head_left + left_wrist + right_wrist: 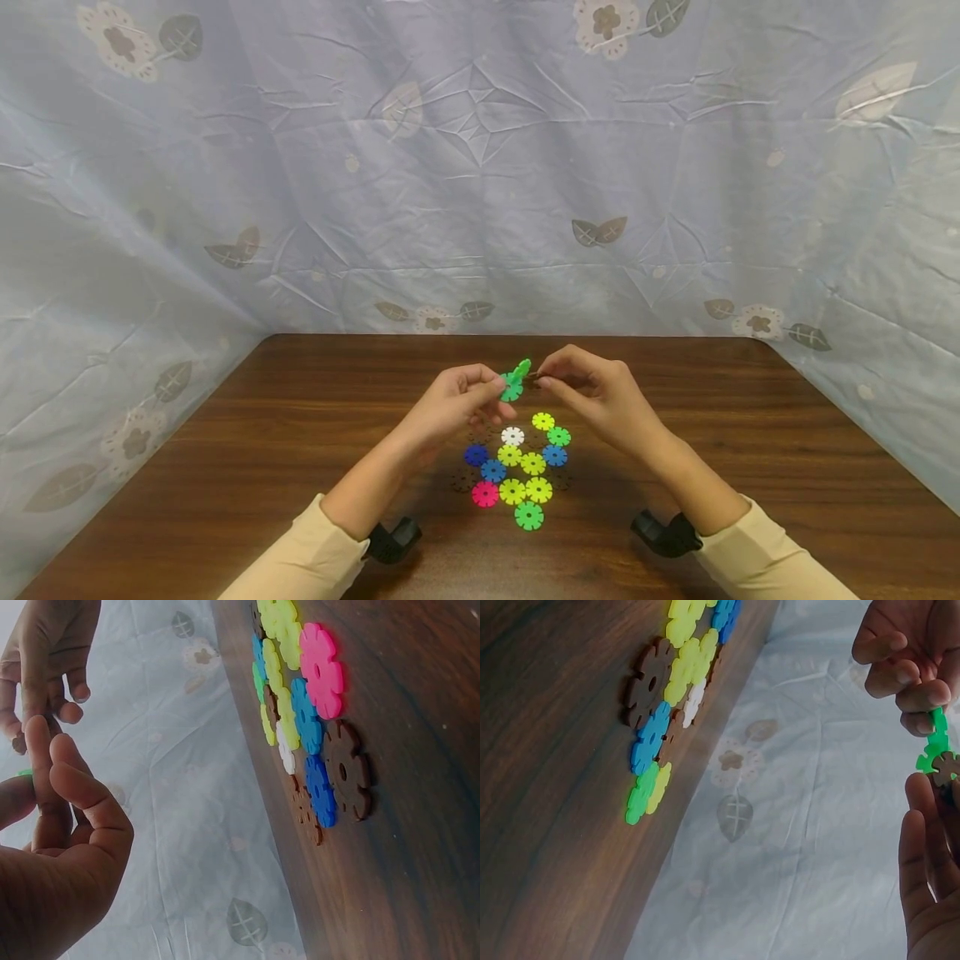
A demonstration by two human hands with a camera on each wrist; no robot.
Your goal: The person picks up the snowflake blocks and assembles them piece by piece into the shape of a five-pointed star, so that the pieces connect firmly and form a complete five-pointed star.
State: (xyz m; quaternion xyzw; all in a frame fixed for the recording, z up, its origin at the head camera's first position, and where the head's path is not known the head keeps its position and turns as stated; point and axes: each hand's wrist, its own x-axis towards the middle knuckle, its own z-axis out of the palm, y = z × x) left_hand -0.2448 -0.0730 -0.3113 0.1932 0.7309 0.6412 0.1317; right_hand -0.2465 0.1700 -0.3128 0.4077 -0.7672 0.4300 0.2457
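Observation:
Above the far half of the table, my left hand (457,404) pinches a teal-green notched plastic disc (512,388) between thumb and fingers. A brighter green disc (521,368) stands at an angle to it, joined at the slots. Facing it, my right hand (606,398) pinches a brown notched disc (946,768) between thumb and fingertips. In the right wrist view the brown disc overlaps the green ones at their edge. The left wrist view shows both hands close together, with the held discs mostly hidden behind the fingers.
Below the hands, flower-shaped discs lie flat on the dark wooden table (337,433): several yellow (538,489), blue (493,471) and brown (349,771), plus green (528,515), one pink (485,494) and one white (513,436). A patterned curtain (480,200) hangs behind the table.

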